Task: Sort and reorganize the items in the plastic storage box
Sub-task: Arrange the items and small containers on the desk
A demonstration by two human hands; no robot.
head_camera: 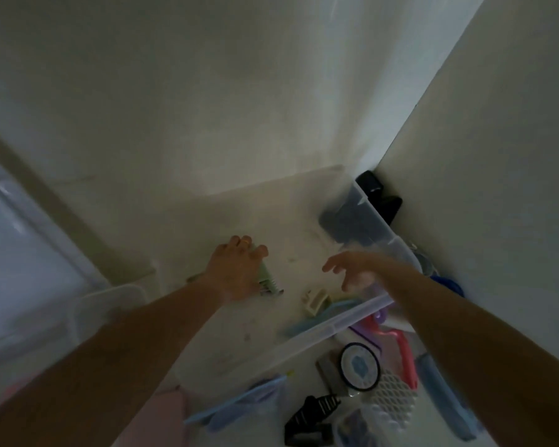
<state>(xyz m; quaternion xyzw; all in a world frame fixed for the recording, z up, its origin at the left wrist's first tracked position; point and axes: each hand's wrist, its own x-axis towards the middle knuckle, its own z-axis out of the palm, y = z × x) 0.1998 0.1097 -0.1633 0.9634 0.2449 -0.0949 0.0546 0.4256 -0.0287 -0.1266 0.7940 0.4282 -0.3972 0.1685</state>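
While reaching into the plastic storage box (pixel 336 324) at frame centre, gripping a green comb (pixel 267 280) under left hand (pixel 236 269) fingers, right hand (pixel 352 269) hanging slack, empty.

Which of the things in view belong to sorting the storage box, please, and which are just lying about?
Part of the job:
- plastic storage box
- green hair clip under the left hand
- beige clip and blue comb inside
- round mirror and black clip, lying outside the box
- right hand, holding nothing

Just lying about:
- black object in the corner
- wall
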